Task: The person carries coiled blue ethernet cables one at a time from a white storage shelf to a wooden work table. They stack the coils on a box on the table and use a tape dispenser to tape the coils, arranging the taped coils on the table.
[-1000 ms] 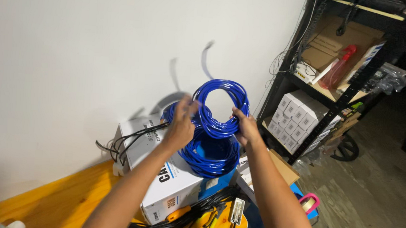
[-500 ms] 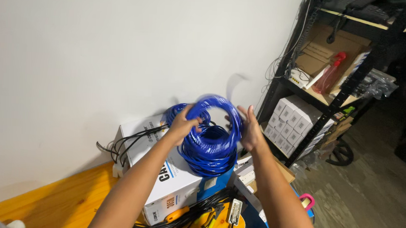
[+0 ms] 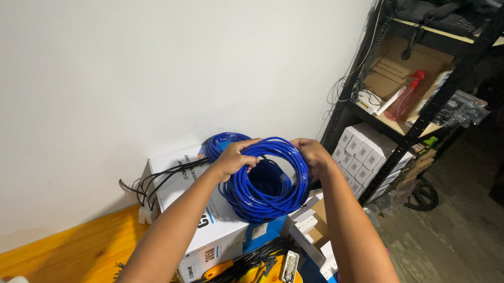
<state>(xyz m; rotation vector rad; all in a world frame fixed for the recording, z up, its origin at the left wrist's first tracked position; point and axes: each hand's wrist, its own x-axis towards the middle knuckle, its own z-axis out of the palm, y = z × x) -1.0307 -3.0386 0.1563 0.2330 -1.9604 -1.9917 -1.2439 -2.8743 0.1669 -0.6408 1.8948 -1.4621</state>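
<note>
Much of the scene is cut off or covered. The forearms run out of the bottom edge, and they hide part of the white cardboard box (image 3: 198,214) under the coil. A second loop of blue cable (image 3: 223,141) peeks out behind the left hand (image 3: 235,157), mostly hidden by it. At the bottom edge, a tangle of black cables (image 3: 238,270) and some small tools are too cropped to tell apart. The far right of the room is dark and hard to read.

The coil of blue cable (image 3: 267,186) is a thick, glossy round bundle of many thin strands, held over the top of the white cardboard box near the wall. The left hand grips its upper left rim with fingers curled around the strands. The right hand (image 3: 311,152) clasps the upper right rim the same way, fingers wrapped over the top; their tips are hidden behind the cable.

Thin black wires (image 3: 159,179) trail off the left side of the box. The box rests on a smooth orange wooden surface (image 3: 76,247). To the right stands a black metal shelf (image 3: 434,112) holding small white boxes (image 3: 362,148), brown cartons and a red spray bottle (image 3: 405,98).
</note>
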